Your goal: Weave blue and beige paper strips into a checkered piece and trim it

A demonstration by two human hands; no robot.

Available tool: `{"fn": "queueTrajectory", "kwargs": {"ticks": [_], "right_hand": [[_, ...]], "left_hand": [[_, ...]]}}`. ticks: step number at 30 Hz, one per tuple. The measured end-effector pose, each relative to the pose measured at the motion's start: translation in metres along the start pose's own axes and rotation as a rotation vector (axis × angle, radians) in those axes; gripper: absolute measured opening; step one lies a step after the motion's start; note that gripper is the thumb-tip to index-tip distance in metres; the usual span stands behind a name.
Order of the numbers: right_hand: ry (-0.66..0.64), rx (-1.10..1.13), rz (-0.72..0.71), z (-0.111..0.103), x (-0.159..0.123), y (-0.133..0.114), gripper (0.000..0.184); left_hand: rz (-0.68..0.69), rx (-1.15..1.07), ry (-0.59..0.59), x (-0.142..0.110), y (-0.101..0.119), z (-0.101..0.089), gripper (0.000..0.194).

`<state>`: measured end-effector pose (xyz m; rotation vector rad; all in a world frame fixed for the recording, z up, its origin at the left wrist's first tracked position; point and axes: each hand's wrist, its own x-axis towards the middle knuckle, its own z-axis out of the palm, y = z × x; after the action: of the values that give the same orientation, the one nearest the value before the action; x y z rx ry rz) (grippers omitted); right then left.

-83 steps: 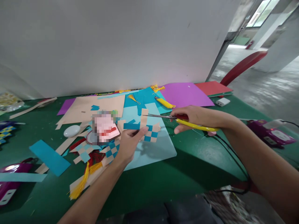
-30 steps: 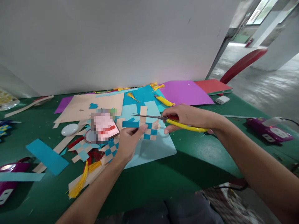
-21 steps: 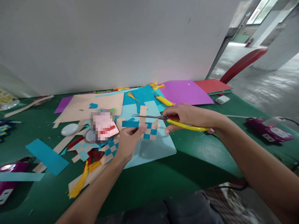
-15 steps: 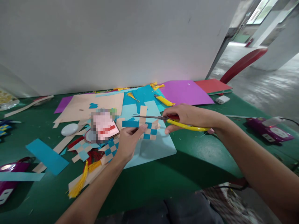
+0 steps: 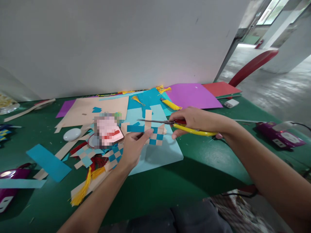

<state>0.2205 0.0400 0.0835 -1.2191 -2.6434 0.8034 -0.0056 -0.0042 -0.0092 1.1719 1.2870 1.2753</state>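
My left hand (image 5: 136, 144) pinches a small woven paper piece (image 5: 156, 137), a blue and beige checkerboard. One beige strip sticks up from it and a blue strip reaches out to the left. In my right hand (image 5: 190, 120) is a pair of scissors (image 5: 194, 130) with yellow handles. Its blades point left and lie across the upright beige strip; they look nearly closed. Beneath both hands is a light blue paper sheet (image 5: 167, 155) on the green table (image 5: 194, 181).
A phone (image 5: 110, 132), partly blurred, lies left of my left hand among woven pieces and yellow tassels (image 5: 84, 191). Behind are a yellow utility knife (image 5: 171, 104), purple paper (image 5: 194, 96) and beige paper (image 5: 107, 111). A purple device (image 5: 279, 136) stands at the right; a wall rises behind.
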Motion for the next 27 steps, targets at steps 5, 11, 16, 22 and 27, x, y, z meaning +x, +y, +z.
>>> {"fn": "queueTrajectory", "kwargs": {"ticks": [5, 11, 16, 22, 27], "right_hand": [[0.011, -0.017, 0.006, -0.001, 0.000, 0.000, 0.043], [0.068, 0.049, 0.066, -0.002, -0.004, 0.003, 0.050], [0.089, 0.330, -0.014, 0.007, -0.006, 0.006, 0.049], [0.151, 0.560, -0.014, 0.018, 0.017, -0.006, 0.039], [-0.010, 0.607, -0.113, 0.029, 0.035, -0.011, 0.028]], "left_hand": [[0.008, -0.035, -0.025, 0.001, 0.000, 0.000, 0.037], [-0.027, -0.038, -0.015, 0.001, 0.002, 0.000, 0.037], [-0.040, 0.015, -0.022, 0.001, 0.001, 0.000, 0.038], [-0.050, 0.145, -0.209, -0.001, -0.005, 0.001, 0.046], [-0.048, 0.217, -0.287, -0.001, -0.003, 0.000, 0.044]]}}
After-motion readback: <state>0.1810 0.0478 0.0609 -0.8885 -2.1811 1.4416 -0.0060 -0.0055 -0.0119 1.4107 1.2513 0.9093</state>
